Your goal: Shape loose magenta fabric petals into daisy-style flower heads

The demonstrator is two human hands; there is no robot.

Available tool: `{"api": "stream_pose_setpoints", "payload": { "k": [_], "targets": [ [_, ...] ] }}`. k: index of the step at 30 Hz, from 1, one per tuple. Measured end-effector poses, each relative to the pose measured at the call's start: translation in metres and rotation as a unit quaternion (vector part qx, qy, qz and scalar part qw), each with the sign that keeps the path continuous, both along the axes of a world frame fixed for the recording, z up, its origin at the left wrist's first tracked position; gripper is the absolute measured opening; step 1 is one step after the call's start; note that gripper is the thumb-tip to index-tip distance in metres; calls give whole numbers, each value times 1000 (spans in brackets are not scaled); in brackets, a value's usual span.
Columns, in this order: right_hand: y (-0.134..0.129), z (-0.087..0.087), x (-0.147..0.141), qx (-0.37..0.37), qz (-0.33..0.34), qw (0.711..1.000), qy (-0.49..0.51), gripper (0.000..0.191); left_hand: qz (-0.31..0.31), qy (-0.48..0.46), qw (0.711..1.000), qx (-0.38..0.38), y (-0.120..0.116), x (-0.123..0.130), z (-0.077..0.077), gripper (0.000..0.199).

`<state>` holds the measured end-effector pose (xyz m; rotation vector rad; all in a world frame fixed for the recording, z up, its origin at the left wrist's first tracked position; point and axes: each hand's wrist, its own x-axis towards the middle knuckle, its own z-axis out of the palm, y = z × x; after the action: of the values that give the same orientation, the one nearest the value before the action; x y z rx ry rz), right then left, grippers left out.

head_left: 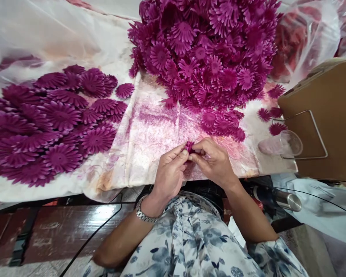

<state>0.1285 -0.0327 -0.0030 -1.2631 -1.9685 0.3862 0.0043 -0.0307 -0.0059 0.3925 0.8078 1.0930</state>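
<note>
Both my hands meet over the front edge of the cloth-covered table. Between the fingertips of my left hand and my right hand is a small purple fabric flower, bunched up and partly hidden by the fingers. Each hand pinches it between thumb and forefinger. Just beyond the right hand lies a small cluster of loose purple flowers. Behind that rises a large heap of the same small flowers. To the left, larger, flatter purple petal pieces are spread in an overlapping pile.
A stained white cloth covers the table. On the right a clear plastic cup lies on its side beside a bent wire stand and a cardboard box. Plastic bags sit behind. A steel-capped bottle is below the edge.
</note>
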Motion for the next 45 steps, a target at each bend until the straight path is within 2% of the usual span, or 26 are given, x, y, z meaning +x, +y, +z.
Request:
{"api": "stream_pose_setpoints", "payload": {
  "k": [6, 9, 12, 14, 16, 17, 19, 20, 22, 28, 34, 38, 40, 42, 45],
  "targets": [
    [0, 2, -1, 24, -29, 999, 7, 10, 26, 26, 999, 3, -3, -3, -6, 17],
    [10, 10, 19, 77, -120, 990, -22, 8, 57, 28, 998, 6, 0, -6, -7, 18],
    [28, 16, 49, 121, -238, 957, -110, 8, 56, 19, 998, -1, 3, -10, -6, 20],
    [36, 18, 60, 121, -279, 940, -155, 10, 45, 9, 999, -14, 4, -11, -6, 20],
    [35, 17, 56, 112, -258, 948, -148, 16, 40, 5, 999, -23, 5, -10, -5, 20],
    [31, 15, 48, 101, -213, 963, -130, 17, 39, 3, 999, -24, 5, -9, -5, 19],
    [21, 11, 27, 67, -81, 991, -82, 11, 35, 3, 999, -24, 4, -7, -4, 18],
    [15, 8, 16, 36, -27, 997, -66, 8, 33, 5, 999, -24, 3, -6, -3, 17],
    [8, 2, 0, 2, 20, 999, -35, 7, 30, 11, 999, -25, 2, -5, -2, 17],
    [5, 1, 0, -11, -11, 999, 29, 11, 24, 11, 999, -21, -1, -5, 0, 21],
    [1, 3, -6, 8, -42, 998, 43, 11, 44, 16, 999, -23, -1, -5, -3, 20],
    [-1, 1, -6, -5, -75, 995, 66, 9, 60, 29, 998, -17, 1, -10, -6, 21],
    [4, 0, 6, 0, -118, 989, 93, 7, 74, 32, 997, -1, 2, -14, -6, 22],
    [14, 1, 26, 47, -190, 977, 88, 8, 78, 32, 996, 10, 2, -17, -7, 22],
    [30, 6, 53, 135, -283, 949, -24, 9, 66, 24, 997, 12, 3, -19, -7, 19]
  ]
}}
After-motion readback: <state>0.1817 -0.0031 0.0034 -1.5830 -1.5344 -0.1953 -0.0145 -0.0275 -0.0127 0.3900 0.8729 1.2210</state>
